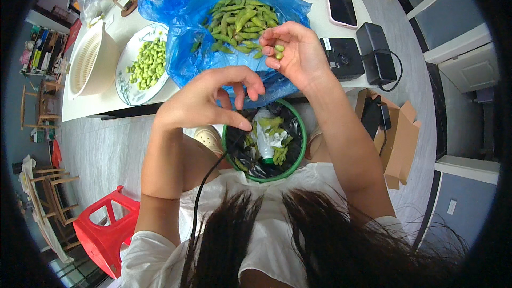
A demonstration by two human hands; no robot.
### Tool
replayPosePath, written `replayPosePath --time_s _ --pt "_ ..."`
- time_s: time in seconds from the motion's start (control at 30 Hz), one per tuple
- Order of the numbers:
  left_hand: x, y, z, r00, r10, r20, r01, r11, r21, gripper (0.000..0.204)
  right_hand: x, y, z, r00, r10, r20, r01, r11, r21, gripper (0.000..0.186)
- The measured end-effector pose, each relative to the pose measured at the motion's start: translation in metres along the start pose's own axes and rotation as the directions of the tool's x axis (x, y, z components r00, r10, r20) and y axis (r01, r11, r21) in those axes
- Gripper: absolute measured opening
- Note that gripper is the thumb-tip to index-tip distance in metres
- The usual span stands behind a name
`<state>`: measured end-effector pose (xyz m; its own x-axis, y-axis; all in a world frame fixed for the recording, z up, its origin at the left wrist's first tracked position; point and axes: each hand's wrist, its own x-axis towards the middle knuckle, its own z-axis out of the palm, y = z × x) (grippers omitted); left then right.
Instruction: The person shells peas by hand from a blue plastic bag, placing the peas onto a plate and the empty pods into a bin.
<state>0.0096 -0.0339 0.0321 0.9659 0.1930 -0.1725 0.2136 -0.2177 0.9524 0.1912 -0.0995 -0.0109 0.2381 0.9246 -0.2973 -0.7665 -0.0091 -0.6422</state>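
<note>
My right hand [300,56] is raised in front of a blue plastic bag [186,37], its fingers curled around a few shelled green soybeans [279,52]. My left hand [213,92] hangs over the near edge of the bag, fingers bent and apart, with nothing in it. Its thumb reaches above a green-rimmed bin [303,144] standing between my legs. Whole soybean pods [242,18] lie heaped on the opened bag. To the left, a plate [124,88] with a floral rim carries a pile of shelled soybeans [146,65].
The bin's black liner holds empty pods and a plastic bottle [264,138]. A cream basket [88,61] stands at the table's left. A phone [341,4], black box [343,58] and black adapter [376,53] lie right. A red stool [109,229] and cardboard box [402,138] are on the floor.
</note>
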Motion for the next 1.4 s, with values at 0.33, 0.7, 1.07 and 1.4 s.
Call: replayPosePath --time_s 0.33,0.7,1.07,1.4 --pt "-0.009 -0.039 -0.038 0.85 0.011 -0.527 0.395 0.649 0.65 0.02 -0.001 0.013 0.005 0.996 -0.085 -0.02 0.068 0.901 -0.428 0.012" --pt "-0.002 -0.049 -0.034 0.882 0.158 -0.444 0.312 0.509 0.802 0.023 -0.002 0.019 0.007 0.995 -0.095 -0.017 0.052 0.679 -0.733 0.012" --pt "0.034 -0.043 -0.001 0.741 0.179 -0.647 -0.01 0.967 0.256 0.014 -0.001 0.026 0.004 0.954 -0.295 0.058 0.248 0.663 -0.706 0.017" --pt "0.042 -0.049 0.007 0.72 0.22 -0.659 -0.053 0.963 0.265 0.018 0.001 0.023 -0.001 0.915 -0.403 0.018 0.278 0.597 -0.752 0.018"
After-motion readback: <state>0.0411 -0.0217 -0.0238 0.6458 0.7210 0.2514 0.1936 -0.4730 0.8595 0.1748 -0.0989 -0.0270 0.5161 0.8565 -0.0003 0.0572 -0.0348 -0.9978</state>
